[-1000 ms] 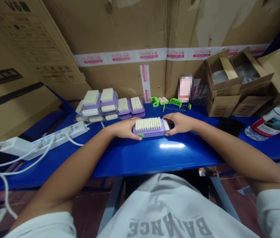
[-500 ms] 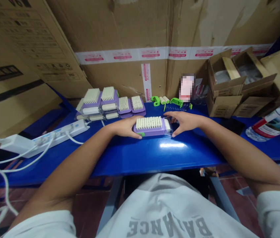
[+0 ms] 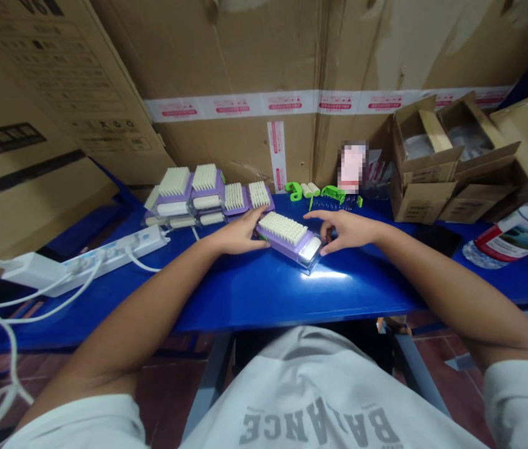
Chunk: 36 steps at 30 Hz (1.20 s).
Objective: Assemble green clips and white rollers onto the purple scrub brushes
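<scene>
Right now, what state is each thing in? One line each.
Purple bristle brush: in clear case, bristles up, angled on table
Left hand: open, at brush's left end
Right hand: open, fingers at clear case's end
Packed brushes: stacked in a group
Cardboard boxes: flaps open
Power strip: cords plugged in

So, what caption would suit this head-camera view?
Left hand and right hand around a purple bristle brush on a blue table.
</scene>
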Each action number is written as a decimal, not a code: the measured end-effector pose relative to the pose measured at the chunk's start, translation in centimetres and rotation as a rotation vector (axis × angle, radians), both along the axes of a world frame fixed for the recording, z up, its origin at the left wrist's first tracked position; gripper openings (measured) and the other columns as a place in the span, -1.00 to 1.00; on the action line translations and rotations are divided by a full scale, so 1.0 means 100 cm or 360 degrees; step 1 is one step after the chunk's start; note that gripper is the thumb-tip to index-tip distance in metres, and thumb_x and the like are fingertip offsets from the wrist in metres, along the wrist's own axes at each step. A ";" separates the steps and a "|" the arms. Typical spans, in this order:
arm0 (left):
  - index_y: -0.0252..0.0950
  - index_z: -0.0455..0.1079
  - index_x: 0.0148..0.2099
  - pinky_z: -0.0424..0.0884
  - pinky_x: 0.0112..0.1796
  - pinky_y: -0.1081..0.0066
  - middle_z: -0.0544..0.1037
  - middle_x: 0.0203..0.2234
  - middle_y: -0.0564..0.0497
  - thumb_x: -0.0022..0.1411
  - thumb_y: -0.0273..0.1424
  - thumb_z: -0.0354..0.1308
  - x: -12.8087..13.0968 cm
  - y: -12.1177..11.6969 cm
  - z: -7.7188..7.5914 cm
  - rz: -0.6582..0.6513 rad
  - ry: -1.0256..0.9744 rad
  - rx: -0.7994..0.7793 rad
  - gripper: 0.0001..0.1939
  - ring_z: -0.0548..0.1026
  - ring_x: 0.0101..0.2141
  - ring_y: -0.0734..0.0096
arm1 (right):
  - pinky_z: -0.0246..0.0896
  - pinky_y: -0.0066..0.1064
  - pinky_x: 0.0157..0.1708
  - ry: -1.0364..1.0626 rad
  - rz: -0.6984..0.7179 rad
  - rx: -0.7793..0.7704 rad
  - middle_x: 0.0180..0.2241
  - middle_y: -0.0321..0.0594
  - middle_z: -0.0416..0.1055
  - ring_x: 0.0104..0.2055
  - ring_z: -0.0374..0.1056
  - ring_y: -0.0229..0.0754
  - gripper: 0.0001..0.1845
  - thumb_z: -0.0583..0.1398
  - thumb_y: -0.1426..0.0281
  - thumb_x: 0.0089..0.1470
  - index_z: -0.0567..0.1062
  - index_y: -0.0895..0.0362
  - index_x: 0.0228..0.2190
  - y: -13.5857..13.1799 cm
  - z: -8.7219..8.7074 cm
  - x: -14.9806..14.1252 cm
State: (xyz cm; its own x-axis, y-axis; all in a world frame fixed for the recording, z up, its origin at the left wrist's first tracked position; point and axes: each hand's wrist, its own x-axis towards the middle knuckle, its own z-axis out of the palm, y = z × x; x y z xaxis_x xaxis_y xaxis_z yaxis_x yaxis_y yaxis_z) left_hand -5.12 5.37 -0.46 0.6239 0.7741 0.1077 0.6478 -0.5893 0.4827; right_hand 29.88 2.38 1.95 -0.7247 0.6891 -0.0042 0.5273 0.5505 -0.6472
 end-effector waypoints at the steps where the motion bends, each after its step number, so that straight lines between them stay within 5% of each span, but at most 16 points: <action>1: -0.24 -0.08 0.58 0.51 0.18 0.06 0.19 0.48 -0.34 0.15 -0.10 0.42 0.002 0.000 -0.001 0.0025 -0.0032 -0.0006 0.13 0.50 0.25 -0.13 | 0.37 -0.34 -0.24 0.0008 0.0009 -0.0034 -0.36 -0.33 0.63 -0.32 0.53 -0.12 0.20 0.53 0.15 -0.06 0.17 0.12 0.46 0.000 -0.001 -0.001; 6: -0.25 -0.12 0.59 0.54 0.13 0.04 0.49 0.23 -0.28 0.19 -0.11 0.39 0.007 0.001 -0.008 0.0053 -0.0156 -0.0080 0.12 0.61 0.07 0.03 | 0.35 -0.38 -0.27 0.0050 0.0145 -0.0195 -0.35 -0.35 0.60 -0.33 0.51 -0.15 0.30 0.54 0.15 -0.05 0.03 0.11 0.50 -0.004 -0.007 -0.009; 9: -0.27 -0.15 0.60 0.48 0.21 -0.05 0.51 0.21 -0.29 0.13 0.00 0.42 0.005 0.002 -0.008 -0.0021 -0.0170 -0.0154 0.22 0.57 0.14 -0.04 | 0.42 -0.29 -0.20 -0.0011 0.0156 -0.0010 -0.22 -0.22 0.60 -0.27 0.53 -0.09 0.34 0.52 0.03 -0.04 -0.01 0.12 0.52 -0.007 -0.010 -0.014; 13: -0.23 -0.28 0.63 0.34 0.32 -0.15 0.13 0.49 -0.45 -0.02 0.12 0.50 0.007 -0.004 -0.007 -0.0085 -0.0201 -0.0235 0.44 0.41 0.33 -0.22 | 0.38 0.13 0.18 -0.0097 0.0082 0.0481 0.30 0.21 0.31 0.26 0.39 0.33 0.40 0.49 -0.19 -0.10 0.04 0.09 0.52 -0.010 -0.013 -0.020; 16: -0.25 -0.44 0.63 0.20 0.39 -0.21 -0.16 0.57 -0.49 -0.08 0.17 0.53 0.011 -0.010 -0.008 -0.0109 -0.0176 -0.0205 0.59 0.20 0.46 -0.34 | 0.18 0.28 0.35 -0.0153 0.0088 0.0567 0.55 0.27 -0.15 0.54 -0.04 0.49 0.37 0.42 -0.25 -0.02 -0.02 0.04 0.54 -0.011 -0.015 -0.023; 18: -0.25 -0.53 0.63 0.08 0.44 -0.22 -0.27 0.58 -0.46 -0.08 0.20 0.52 0.014 -0.013 -0.008 -0.0145 -0.0146 -0.0169 0.63 0.02 0.52 -0.34 | 0.15 0.29 0.36 -0.0206 0.0112 0.0527 0.58 0.26 -0.26 0.58 -0.15 0.49 0.34 0.39 -0.25 0.04 -0.05 0.03 0.55 -0.012 -0.016 -0.024; 27: -0.28 -0.46 0.64 -0.18 0.50 -0.15 -0.34 0.60 -0.38 0.04 0.30 0.40 0.018 -0.016 -0.004 -0.0257 0.0042 -0.0091 0.52 -0.26 0.56 -0.26 | 0.15 0.24 0.39 -0.0130 0.0128 0.0498 0.57 0.32 -0.17 0.55 0.00 0.42 0.46 0.40 -0.19 0.07 -0.30 0.13 0.57 -0.004 -0.026 -0.021; 36: -0.22 -0.43 0.64 -0.15 0.50 -0.14 -0.31 0.60 -0.35 0.10 0.30 0.36 0.014 -0.013 -0.007 -0.0278 0.0055 -0.0067 0.45 -0.25 0.57 -0.22 | 0.04 0.20 0.47 -0.0221 0.0086 0.0468 0.55 0.32 -0.06 0.56 -0.02 0.39 0.36 0.38 -0.25 0.04 0.01 0.23 0.54 -0.003 -0.024 -0.020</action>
State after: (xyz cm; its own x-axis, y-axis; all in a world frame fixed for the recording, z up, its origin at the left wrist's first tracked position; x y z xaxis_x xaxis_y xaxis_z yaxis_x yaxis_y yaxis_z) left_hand -3.71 4.11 -1.17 0.7522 0.6568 0.0536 0.5538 -0.6741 0.4887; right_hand 27.87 2.10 -0.44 -0.7667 0.6360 0.0878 0.5644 0.7328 -0.3801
